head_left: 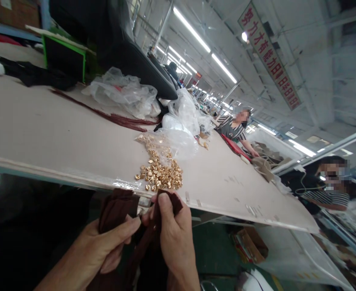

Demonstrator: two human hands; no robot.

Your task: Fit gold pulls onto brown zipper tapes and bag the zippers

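Dark brown fabric strips [119, 208] hang at the near edge of the table. My left hand [111, 242] is closed around the brown fabric, its thumb pointing right. Close beside it, my right hand [176, 232] pinches a folded end of brown fabric between thumb and fingers. Whether a small metal piece sits between the hands I cannot make out. Just beyond my fingertips lies a heap of small gold-coloured metal fittings [162, 173], spilling from a clear plastic bag [181, 143].
More plastic bags [126, 93] and a long brown strip [105, 116] lie farther back on the table [59, 137]. A black bag-like object [126, 52] stands behind. Two people work at the right. Below the table is a cardboard box [251, 244].
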